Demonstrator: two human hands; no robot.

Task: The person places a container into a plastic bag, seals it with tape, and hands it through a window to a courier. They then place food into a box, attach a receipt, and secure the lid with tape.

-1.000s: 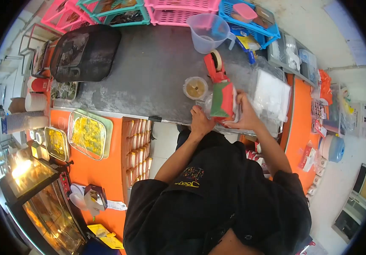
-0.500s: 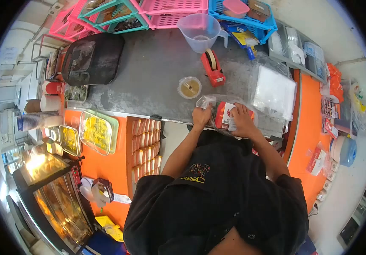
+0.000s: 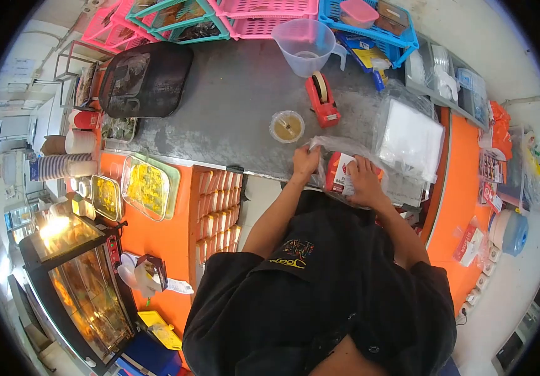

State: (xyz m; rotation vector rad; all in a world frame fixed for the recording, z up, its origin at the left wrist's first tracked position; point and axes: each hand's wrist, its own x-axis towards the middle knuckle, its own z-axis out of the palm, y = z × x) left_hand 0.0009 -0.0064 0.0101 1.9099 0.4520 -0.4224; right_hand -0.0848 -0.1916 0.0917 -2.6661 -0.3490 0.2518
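At the near edge of the grey worktop, a red-and-white printed package sits in a clear plastic bag. My left hand is closed, pinching the bag's edge just left of the package. My right hand lies over the package's right side, its fingers bent onto the printed face and gripping it. Beyond my left hand stands a clear round cup with a lid, holding something yellowish-brown. A red tape dispenser stands behind the package.
A stack of white sheets in plastic lies to the right. A clear measuring jug and a blue basket stand at the back. Trays of yellow food and a lit glass display case are on the left.
My left hand has moved slightly forward, drawing the bag's edge up and away from me. My right hand stays on the package. The whole view has shifted a little.
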